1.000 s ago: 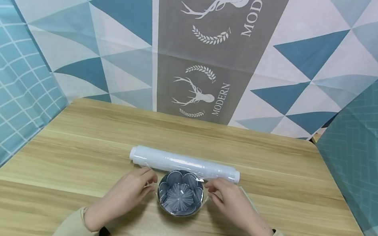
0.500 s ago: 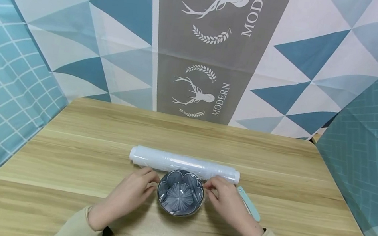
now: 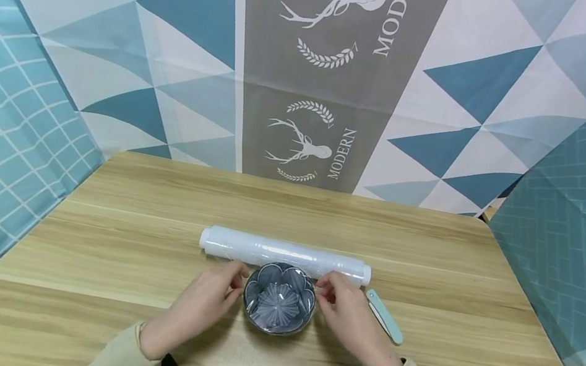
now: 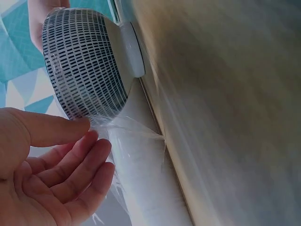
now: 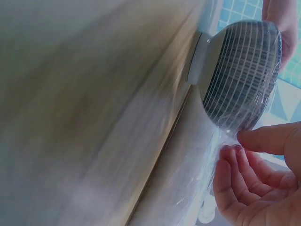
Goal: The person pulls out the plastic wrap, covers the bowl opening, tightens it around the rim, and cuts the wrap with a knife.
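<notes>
Sealing step, likely: your left fingers and right fingers, nearly closed, pinch film beside the bowl between them; next probably calls for pressing down.

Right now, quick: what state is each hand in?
Left hand: closed, pinching clear film beside the bowl.
Right hand: closed, pinching the film at the bowl's other side.
</notes>
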{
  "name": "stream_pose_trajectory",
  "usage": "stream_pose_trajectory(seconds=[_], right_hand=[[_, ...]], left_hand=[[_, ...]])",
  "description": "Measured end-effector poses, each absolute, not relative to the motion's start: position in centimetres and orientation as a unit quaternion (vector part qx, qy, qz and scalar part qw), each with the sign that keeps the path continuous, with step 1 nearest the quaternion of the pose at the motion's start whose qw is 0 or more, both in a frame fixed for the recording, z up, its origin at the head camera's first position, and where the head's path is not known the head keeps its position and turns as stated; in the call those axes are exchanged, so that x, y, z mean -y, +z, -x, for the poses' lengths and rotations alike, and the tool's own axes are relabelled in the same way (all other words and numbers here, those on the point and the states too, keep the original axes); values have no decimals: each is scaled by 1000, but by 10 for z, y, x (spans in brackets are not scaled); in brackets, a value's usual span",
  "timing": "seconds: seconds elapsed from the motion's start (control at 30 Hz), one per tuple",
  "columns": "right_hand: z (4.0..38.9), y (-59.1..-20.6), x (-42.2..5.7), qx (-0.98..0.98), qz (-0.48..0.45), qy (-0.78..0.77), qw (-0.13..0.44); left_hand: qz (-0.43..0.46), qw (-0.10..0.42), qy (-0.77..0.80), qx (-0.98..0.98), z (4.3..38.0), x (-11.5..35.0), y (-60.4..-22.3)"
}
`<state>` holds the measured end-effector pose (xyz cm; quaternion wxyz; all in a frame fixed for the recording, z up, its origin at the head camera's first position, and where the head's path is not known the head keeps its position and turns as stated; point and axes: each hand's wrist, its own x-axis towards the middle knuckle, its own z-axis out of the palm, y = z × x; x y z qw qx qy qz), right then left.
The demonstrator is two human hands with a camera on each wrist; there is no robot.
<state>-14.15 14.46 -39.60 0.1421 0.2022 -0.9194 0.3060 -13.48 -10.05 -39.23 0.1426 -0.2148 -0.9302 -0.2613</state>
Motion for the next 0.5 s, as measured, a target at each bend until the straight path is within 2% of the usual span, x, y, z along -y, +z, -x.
stream_pose_trajectory(seconds=[0.13, 0.33, 0.5], right_hand=[[137, -394, -142, 919, -193, 321, 125], [134, -393, -142, 911, -206, 336, 125], [134, -392, -146, 906, -203, 348, 132]], left_hand=[[218, 145, -268, 927, 133, 99, -391], [231, 164, -264, 922, 131, 99, -391], [210, 158, -260, 929, 131, 102, -388]])
